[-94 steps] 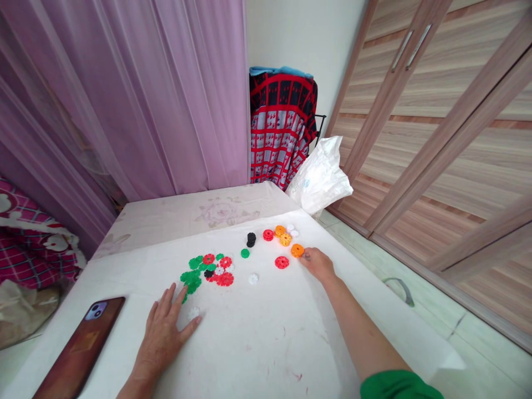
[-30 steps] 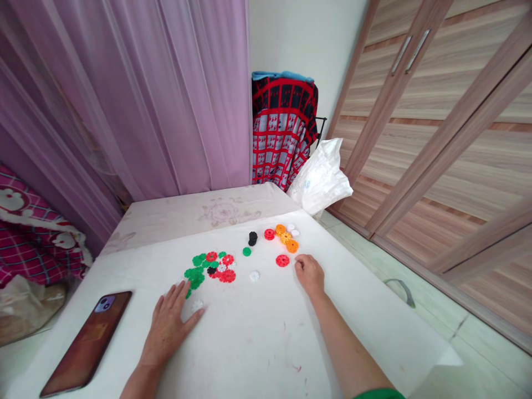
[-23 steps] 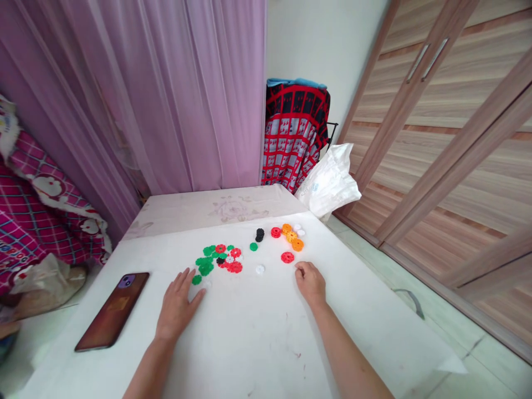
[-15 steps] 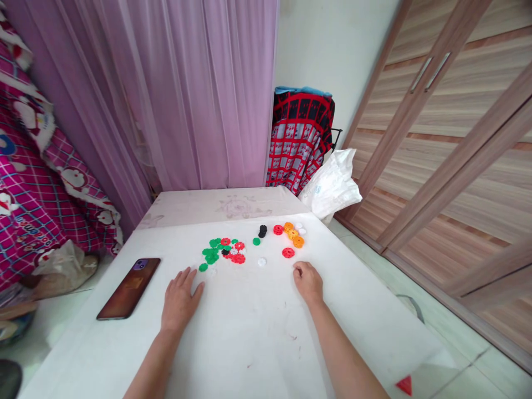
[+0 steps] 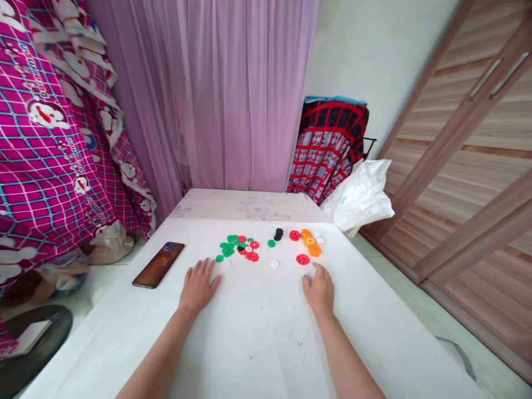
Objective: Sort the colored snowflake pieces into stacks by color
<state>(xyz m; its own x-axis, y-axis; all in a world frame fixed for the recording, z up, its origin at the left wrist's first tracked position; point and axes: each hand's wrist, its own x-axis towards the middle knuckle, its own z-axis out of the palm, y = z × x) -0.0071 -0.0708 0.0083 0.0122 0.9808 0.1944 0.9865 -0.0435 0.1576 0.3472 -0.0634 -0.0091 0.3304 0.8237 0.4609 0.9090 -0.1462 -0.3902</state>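
Note:
Flat on the white table [image 5: 249,316] rests my left hand [image 5: 198,286], fingers apart and holding nothing. Just beyond its fingertips lies a green disc [image 5: 219,259] with a notched edge. More notched plastic discs, mostly green [image 5: 228,250] and red [image 5: 251,256], lie in a loose cluster past it. My right hand [image 5: 320,288] lies on the table with thumb and fingers apart and nothing in it. Nearest to it is a red disc [image 5: 303,259]. Orange discs [image 5: 315,251] sit behind that one, and a white disc [image 5: 275,264] lies between my hands.
A brown phone [image 5: 158,265] lies at the table's left. Black discs [image 5: 279,234] stand stacked near the middle back. A white plastic bag [image 5: 361,194] is by the far right corner. Wooden wardrobe doors [image 5: 465,166] rise on the right; a purple curtain [image 5: 241,100] hangs behind.
The camera view has turned left, so everything appears shifted right. My right hand has opened from a curled, closed shape. My left hand stays spread on the table.

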